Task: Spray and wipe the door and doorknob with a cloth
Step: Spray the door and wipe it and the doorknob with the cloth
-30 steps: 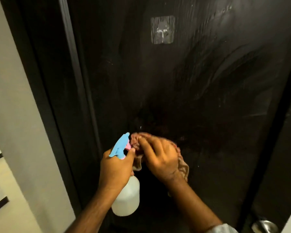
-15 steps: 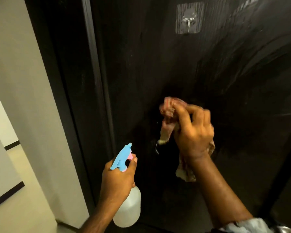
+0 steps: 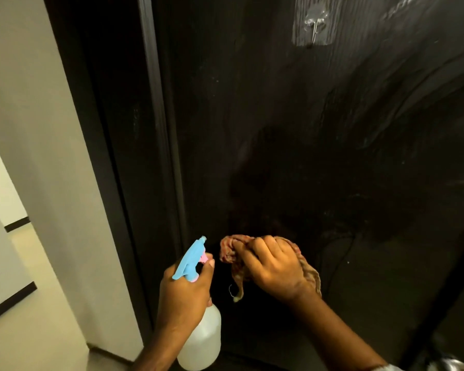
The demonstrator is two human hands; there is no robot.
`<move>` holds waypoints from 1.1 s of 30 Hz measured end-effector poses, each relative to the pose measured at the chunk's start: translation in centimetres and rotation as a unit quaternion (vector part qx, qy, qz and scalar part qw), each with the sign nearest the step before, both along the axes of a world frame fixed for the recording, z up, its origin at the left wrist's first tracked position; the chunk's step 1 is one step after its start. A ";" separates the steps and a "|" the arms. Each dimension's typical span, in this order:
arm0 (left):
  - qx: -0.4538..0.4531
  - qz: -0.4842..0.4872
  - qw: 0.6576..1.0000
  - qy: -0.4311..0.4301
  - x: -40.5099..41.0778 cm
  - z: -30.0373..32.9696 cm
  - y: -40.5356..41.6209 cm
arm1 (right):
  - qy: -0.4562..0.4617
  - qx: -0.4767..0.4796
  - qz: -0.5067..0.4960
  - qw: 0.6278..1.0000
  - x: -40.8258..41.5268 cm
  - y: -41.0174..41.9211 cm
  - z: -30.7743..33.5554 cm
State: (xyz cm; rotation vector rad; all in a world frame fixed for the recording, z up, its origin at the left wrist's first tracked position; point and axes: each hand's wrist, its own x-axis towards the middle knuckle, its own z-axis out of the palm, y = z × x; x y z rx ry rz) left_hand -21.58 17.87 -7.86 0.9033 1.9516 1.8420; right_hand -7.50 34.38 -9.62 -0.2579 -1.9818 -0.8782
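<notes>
The right hand (image 3: 272, 269) is pressing a crumpled reddish cloth (image 3: 232, 250) flat against the dark door (image 3: 292, 156), its fingers curled over the wad and holding it closed, with a loose tail of fabric hanging down below the knuckles. Taking the cloth as the landmark: just to its left, near but not touching, the left hand (image 3: 184, 293) is gripping the neck of a white spray bottle (image 3: 201, 341) with a blue trigger head (image 3: 189, 261), 1 finger resting at the pink trigger. The bottle's long axis is running roughly upright, and the nozzle is pointing up and slightly right, toward the door panel above the cloth.

Up and to the right of the cloth, arcs of streaked moisture are showing across the panel, reaching toward a clear adhesive hook (image 3: 315, 25) well above it. The door's left edge, left of the cloth and above the bottle, is looking less streaked. Far down and to the right of the cloth, at the frame's bottom corner, a blurred metallic shape that is probably the doorknob (image 3: 450, 365) is just peeking in.

So the knob is lying well apart from the cloth, down-right along the right forearm's side, making the right hand clearly the nearer 1 for reaching it.
</notes>
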 end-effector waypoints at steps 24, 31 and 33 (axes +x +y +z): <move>-0.026 0.020 0.999 -0.006 0.1 -1.2 1.1 | 0.129 -0.020 0.039 0.991 -4.4 -0.9 8.0; -0.019 0.016 0.999 0.026 0.8 -0.3 0.6 | -0.047 -0.060 -0.003 0.997 2.2 -0.4 -5.6; -0.018 0.014 0.999 0.028 0.9 -0.2 0.6 | -0.063 -0.060 -0.008 0.996 3.9 -0.4 -5.1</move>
